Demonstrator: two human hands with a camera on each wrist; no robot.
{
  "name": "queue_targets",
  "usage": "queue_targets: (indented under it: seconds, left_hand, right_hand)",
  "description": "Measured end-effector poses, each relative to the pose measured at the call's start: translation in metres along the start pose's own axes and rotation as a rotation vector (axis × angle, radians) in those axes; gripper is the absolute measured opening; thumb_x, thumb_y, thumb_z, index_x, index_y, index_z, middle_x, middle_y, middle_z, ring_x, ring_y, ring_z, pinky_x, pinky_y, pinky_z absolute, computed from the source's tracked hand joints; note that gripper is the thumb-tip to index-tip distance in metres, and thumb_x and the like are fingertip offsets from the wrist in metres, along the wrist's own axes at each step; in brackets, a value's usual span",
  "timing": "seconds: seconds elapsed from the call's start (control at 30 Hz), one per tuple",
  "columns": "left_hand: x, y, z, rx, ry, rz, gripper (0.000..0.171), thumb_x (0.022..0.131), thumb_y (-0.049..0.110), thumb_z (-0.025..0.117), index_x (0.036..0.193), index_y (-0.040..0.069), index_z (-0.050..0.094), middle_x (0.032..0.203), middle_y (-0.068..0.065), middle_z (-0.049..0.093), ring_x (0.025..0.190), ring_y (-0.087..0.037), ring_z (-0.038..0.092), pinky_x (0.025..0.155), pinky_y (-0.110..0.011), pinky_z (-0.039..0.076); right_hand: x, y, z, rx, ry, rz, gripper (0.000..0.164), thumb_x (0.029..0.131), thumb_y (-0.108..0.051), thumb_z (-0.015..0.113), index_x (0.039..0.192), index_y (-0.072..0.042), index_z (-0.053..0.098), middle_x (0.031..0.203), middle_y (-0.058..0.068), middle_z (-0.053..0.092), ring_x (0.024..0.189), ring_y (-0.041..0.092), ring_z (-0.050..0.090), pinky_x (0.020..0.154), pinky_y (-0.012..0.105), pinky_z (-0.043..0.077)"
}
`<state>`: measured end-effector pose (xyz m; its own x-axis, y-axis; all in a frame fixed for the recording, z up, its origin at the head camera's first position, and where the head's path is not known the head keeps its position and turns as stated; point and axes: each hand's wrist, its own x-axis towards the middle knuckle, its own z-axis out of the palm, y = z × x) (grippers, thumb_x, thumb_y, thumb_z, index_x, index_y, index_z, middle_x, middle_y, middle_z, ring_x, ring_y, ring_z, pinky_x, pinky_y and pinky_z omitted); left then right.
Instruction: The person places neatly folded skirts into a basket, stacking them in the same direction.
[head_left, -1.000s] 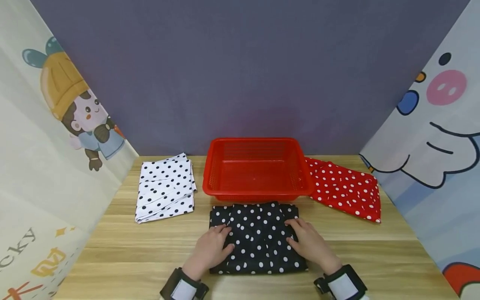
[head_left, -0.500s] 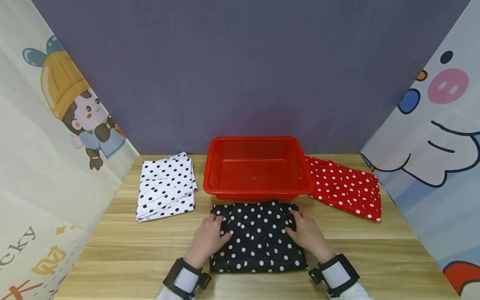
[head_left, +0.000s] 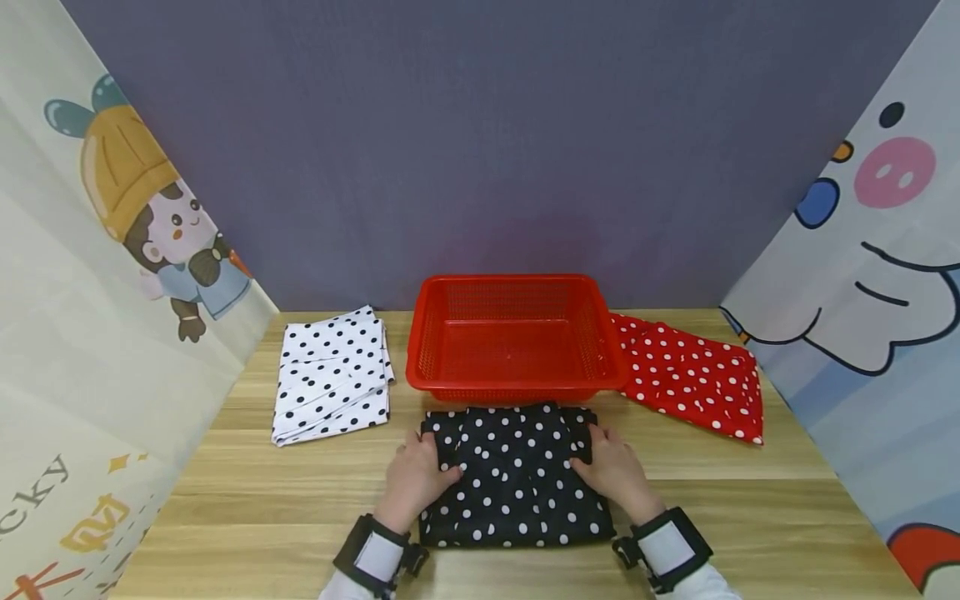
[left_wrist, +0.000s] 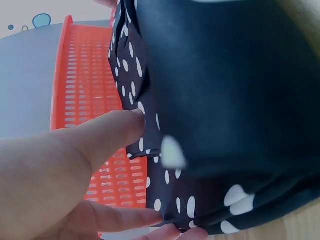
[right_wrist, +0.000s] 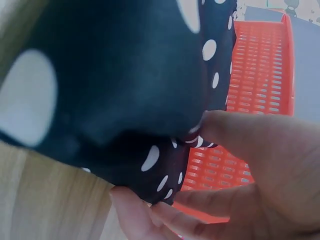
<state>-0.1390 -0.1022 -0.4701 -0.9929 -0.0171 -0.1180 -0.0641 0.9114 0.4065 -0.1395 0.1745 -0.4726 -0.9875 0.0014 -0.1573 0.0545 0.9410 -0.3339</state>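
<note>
A folded black cloth with white polka dots lies at the front middle of the table. My left hand holds its left side, thumb on top. My right hand grips the right side the same way. In the left wrist view the thumb presses on the top layer while the fingertips sit at the edge. In the right wrist view the fingers curl at the cloth's side edge, the thumb over a fold. The cloth's underside is hidden.
Behind the black cloth stands a red plastic basket with nothing in it. A folded white cloth with black dots lies to the left, and a red one with white dots to the right, beside the basket. Printed curtains flank the wooden table.
Both hands have shifted from the top of the black cloth to its side edges, with the fingers now around them. The cloth and the basket have stayed in place.
</note>
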Motion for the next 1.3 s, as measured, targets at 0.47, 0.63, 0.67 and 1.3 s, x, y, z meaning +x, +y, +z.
queue_targets:
  seconds: [0.47,0.63,0.67,1.3]
  left_hand:
    - [-0.002,0.007,0.01,0.119,0.05,0.008,0.077,0.058,0.037,0.084,0.111,-0.011,0.055,0.092,-0.023,0.05,0.067,-0.029,0.051,0.052,-0.038,0.044]
    - [-0.002,0.011,0.011,0.118,0.052,0.012,0.072,0.06,0.032,0.084,0.111,-0.011,0.055,0.091,-0.024,0.051,0.065,-0.03,0.052,0.05,-0.037,0.045]
    - [-0.001,0.011,0.012,0.111,0.05,0.015,0.07,0.061,0.03,0.083,0.111,-0.011,0.055,0.092,-0.024,0.051,0.065,-0.03,0.052,0.05,-0.037,0.045]
    - [-0.002,0.0,0.016,-0.079,0.083,0.109,0.032,0.069,0.007,0.074,0.096,0.0,0.058,0.086,-0.015,0.063,0.07,-0.029,0.061,0.06,-0.04,0.049]
  right_hand:
    - [-0.002,-0.002,0.008,-0.008,0.003,0.032,0.065,0.079,-0.025,0.07,0.12,0.018,0.041,0.11,0.033,0.043,0.08,0.039,0.054,0.073,0.05,0.052]
    - [-0.003,-0.005,0.012,-0.008,0.04,0.017,0.059,0.08,-0.021,0.069,0.115,0.018,0.042,0.099,0.029,0.046,0.07,0.032,0.056,0.068,0.046,0.053]
    - [-0.003,-0.005,0.012,-0.006,0.044,0.016,0.058,0.08,-0.021,0.069,0.114,0.018,0.043,0.097,0.028,0.047,0.069,0.032,0.056,0.067,0.045,0.054]
    - [-0.007,-0.003,0.019,0.11,-0.01,0.004,0.048,0.083,-0.01,0.062,0.12,0.01,0.037,0.109,0.027,0.056,0.091,0.034,0.06,0.08,0.048,0.05]
